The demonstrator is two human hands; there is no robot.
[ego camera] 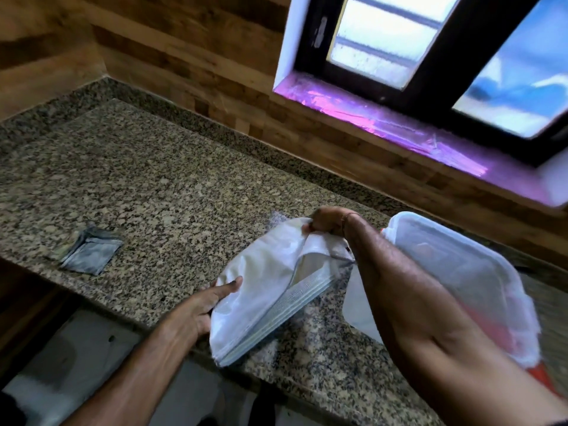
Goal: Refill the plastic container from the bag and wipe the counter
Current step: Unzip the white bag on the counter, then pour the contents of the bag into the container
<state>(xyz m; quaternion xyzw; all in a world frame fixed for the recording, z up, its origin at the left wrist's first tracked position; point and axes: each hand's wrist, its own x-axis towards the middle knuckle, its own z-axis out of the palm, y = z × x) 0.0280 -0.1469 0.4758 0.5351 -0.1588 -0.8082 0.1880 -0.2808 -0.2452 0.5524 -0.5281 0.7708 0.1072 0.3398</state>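
Note:
A white zip-top plastic bag (264,281) lies tilted on the speckled granite counter (153,186), its mouth partly apart. My left hand (203,309) grips the bag's lower left side. My right hand (329,222) pinches the bag's top corner at its far end, my forearm crossing in front of the container. A clear plastic container (461,272) with a translucent lid and red parts stands at the right, partly hidden by my right arm. A folded grey cloth (89,252) rests on the counter to the left, apart from both hands.
A wood-panelled wall (184,66) backs the counter. A dark-framed window (430,56) with a pink-lit sill (384,124) sits at the upper right. The counter's front edge (129,321) runs diagonally below my left hand, with pale floor beneath.

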